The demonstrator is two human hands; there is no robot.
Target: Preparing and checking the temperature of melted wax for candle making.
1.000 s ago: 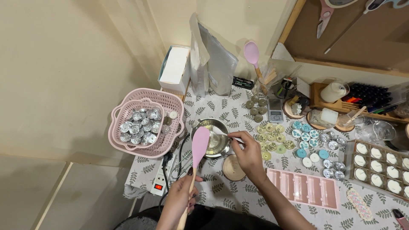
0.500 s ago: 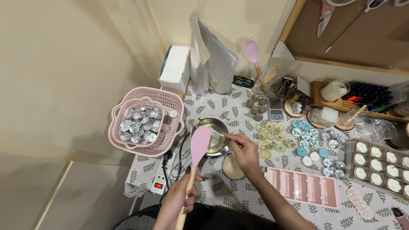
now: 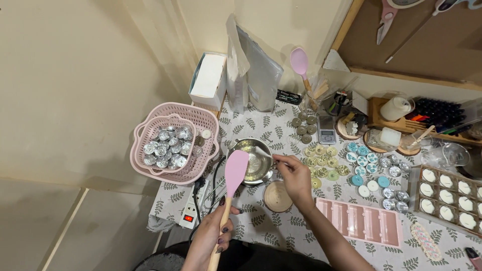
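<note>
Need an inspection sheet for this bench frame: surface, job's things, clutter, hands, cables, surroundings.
Surface: table under a leaf-print cloth, crowded.
Job's things: pink spatula raised beside the steel pot; pot handle gripped.
Clutter: pink basket of foil cups, round wooden lid, pink mould, small tealights, tray of filled candles.
Hands: left hand holds the spatula; right hand at the pot handle.
Cables: power strip, black cord.
Surroundings: cream wall, corkboard.

Two hands at a small steel pot

The left hand (image 3: pixel 213 236) grips a pink spatula (image 3: pixel 235 170) upright just left of the steel pot (image 3: pixel 253 160); the right hand (image 3: pixel 293 178) pinches the pot's handle, a wooden disc (image 3: pixel 277 196) just below it.
</note>
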